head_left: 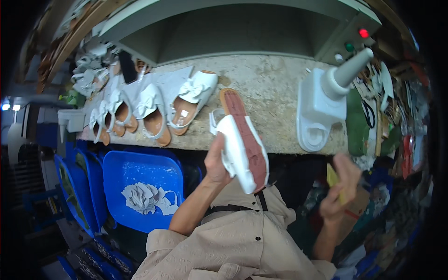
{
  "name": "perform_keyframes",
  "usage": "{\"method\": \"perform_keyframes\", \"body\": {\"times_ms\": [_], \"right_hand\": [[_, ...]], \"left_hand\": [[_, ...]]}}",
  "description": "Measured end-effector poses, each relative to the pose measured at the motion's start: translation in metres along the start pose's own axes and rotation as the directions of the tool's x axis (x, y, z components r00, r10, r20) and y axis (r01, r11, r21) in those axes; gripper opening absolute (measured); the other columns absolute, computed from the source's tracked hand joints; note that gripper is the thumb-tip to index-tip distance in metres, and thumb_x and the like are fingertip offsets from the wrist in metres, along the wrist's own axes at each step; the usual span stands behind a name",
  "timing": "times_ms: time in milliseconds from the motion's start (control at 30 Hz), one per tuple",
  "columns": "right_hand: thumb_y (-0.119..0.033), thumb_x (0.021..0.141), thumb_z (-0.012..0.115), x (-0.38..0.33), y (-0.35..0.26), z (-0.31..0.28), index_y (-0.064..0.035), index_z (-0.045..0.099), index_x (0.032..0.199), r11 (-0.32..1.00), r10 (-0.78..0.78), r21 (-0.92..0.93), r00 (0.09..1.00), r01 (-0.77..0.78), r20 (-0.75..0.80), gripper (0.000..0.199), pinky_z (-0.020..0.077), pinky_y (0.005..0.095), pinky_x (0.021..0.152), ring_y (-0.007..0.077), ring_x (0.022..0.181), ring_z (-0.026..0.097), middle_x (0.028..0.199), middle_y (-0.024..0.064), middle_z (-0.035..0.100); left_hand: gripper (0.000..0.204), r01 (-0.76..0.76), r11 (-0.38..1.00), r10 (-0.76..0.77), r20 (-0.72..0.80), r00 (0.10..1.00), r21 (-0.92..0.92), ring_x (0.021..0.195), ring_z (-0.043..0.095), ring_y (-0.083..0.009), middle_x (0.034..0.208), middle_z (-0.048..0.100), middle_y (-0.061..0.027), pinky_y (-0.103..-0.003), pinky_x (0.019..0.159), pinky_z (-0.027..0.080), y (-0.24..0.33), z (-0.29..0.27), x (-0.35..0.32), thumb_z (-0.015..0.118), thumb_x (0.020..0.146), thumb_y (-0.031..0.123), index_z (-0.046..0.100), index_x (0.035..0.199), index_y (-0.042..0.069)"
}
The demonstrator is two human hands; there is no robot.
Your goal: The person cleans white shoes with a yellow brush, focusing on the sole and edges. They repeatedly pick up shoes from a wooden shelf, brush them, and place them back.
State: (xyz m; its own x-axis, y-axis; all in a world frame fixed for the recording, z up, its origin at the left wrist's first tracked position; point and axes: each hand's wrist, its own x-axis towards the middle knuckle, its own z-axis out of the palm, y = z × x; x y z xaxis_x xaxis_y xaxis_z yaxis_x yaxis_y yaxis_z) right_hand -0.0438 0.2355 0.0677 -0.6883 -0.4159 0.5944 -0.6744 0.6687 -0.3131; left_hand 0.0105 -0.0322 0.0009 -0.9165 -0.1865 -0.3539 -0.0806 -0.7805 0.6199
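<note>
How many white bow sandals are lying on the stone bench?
4 at least: sandals and in a row at the left; more may hide in the white heap behind.

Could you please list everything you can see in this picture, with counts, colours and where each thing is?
held sandal: one, white with a reddish-brown sole, sole turned up, at centre.
sandals on the bench: about four, white bow straps, tan insoles, in a row at left.
workbench: one, pale stone-like top, across the middle.
white stand: one, with a grey cone on top, right side of the bench.
blue trays: several, stacked below the bench at left; the front one holds white bow pieces.
yellow item: one, small, blurred, kind unclear.
left hand: grips the held sandal.
right hand: holds the yellow item, lower right.
</note>
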Motion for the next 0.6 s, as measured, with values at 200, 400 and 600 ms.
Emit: {"method": "perform_keyframes", "body": {"times_ms": [200,400,600], "right_hand": [[-0.009,0.093,0.065,-0.005,0.068,-0.025,0.0032,0.066,0.112,0.5,0.647,0.491,0.685,-0.713,0.336,0.023,0.0467,0.0211,0.062,0.0086,0.067,0.059,0.089,0.0052,0.067],[0.002,0.082,0.07,0.024,0.084,0.002,0.0023,0.071,0.1,0.805,0.267,0.384,0.855,-0.452,0.445,0.018,0.0514,0.0293,0.069,0.018,0.077,0.065,0.088,0.0107,0.072],[0.004,0.077,0.072,0.031,0.095,0.022,0.0005,0.072,0.099,0.829,0.074,0.439,0.846,-0.347,0.528,0.022,0.051,0.0319,0.067,0.023,0.076,0.065,0.085,0.012,0.071]], "left_hand": [[0.078,0.094,0.994,-0.08,0.227,0.971,-0.051,0.114,0.059,-0.0373,0.13,0.053,-0.0301,-0.047,0.097,0.049,0.0,-0.013,0.006,0.041,0.094,0.059,0.031,0.145,0.001],[0.074,0.086,0.995,-0.093,0.163,0.982,0.051,0.116,0.058,-0.0395,0.129,0.052,-0.0313,-0.049,0.097,0.049,-0.003,-0.019,0.014,0.041,0.096,0.055,0.029,0.146,0.001],[0.078,0.09,0.995,-0.094,0.143,0.985,0.036,0.112,0.059,-0.0399,0.128,0.052,-0.0332,-0.049,0.095,0.05,-0.003,-0.023,0.014,0.042,0.095,0.057,0.028,0.146,0.0]]}}
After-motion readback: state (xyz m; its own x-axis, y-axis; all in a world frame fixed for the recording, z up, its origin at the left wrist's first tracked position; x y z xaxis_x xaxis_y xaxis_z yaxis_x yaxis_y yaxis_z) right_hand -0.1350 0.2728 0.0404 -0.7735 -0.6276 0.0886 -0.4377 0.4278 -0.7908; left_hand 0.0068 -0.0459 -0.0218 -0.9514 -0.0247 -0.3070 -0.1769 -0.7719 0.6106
